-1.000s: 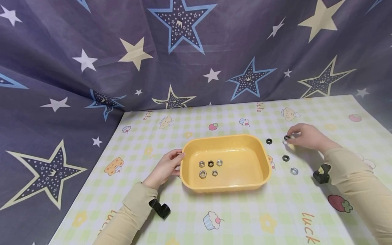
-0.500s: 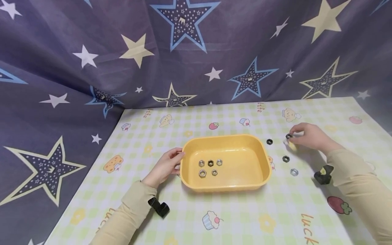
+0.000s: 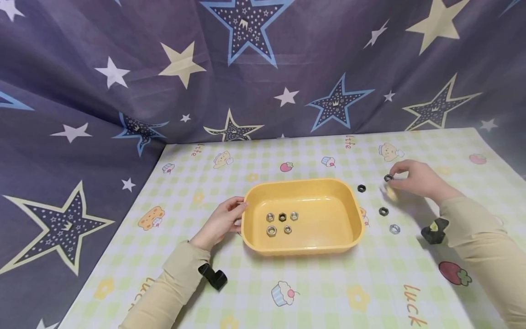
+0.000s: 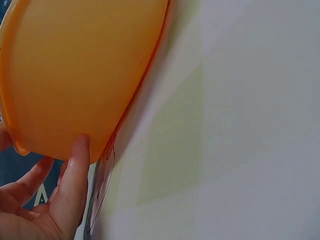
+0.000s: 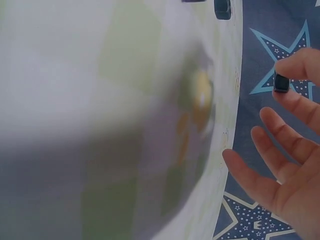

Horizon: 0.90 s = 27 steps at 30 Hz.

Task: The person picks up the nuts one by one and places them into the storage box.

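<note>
A yellow tray (image 3: 303,250) stands in the middle of the table, with several hex nuts inside in two rows. One is a dark nut (image 3: 282,217); the others are silvery, such as the front-left nut (image 3: 271,231). My left hand (image 3: 222,222) grips the tray's left end, thumb at the rim; in the left wrist view a finger lies along the outer wall. Right of the tray, my right hand (image 3: 419,180) pinches a black nut (image 5: 281,82) between thumb and index finger, just above the cloth. The other fingers are spread.
Two black nuts, a far one (image 3: 361,188) and a nearer one (image 3: 384,211), lie on the checked tablecloth (image 3: 324,292) right of the tray. A silver nut (image 3: 394,229) lies closer to me. A dark star-patterned curtain (image 3: 263,87) hangs behind the table.
My right hand, pinching the black nut throughout, has shifted slightly up and to the right. The left hand and the tray stay put; the head view has tilted a little.
</note>
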Motion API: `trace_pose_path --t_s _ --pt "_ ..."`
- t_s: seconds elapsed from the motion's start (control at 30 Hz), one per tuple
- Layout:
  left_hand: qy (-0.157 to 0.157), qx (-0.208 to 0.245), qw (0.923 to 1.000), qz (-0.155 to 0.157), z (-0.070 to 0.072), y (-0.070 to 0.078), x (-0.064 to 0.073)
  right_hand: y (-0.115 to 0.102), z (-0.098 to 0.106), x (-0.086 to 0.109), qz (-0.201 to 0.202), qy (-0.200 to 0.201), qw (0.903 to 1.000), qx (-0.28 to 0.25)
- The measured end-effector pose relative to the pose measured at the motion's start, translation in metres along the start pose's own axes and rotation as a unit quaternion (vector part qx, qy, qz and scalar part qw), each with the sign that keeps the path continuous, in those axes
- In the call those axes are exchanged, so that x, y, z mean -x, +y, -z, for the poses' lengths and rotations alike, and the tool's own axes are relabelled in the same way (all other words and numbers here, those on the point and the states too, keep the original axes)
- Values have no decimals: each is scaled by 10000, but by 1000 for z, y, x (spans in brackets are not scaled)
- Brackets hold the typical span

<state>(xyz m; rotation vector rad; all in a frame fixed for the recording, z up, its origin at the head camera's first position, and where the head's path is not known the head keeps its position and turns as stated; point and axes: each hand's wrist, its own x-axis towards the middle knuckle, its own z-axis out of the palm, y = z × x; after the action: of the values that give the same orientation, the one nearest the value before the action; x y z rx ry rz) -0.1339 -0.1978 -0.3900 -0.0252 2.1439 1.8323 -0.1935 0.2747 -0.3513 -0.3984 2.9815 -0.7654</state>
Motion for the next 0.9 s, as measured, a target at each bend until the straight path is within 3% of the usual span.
trace_pose_path --t_s 0.4,0.9 --pt "50 -58 10000 20 0 1 0 -10 4 -1 221 212 9995 -13" --pt "30 -164 9999 26 -1 4 2 -38 7 -2 668 352 9971 -29"
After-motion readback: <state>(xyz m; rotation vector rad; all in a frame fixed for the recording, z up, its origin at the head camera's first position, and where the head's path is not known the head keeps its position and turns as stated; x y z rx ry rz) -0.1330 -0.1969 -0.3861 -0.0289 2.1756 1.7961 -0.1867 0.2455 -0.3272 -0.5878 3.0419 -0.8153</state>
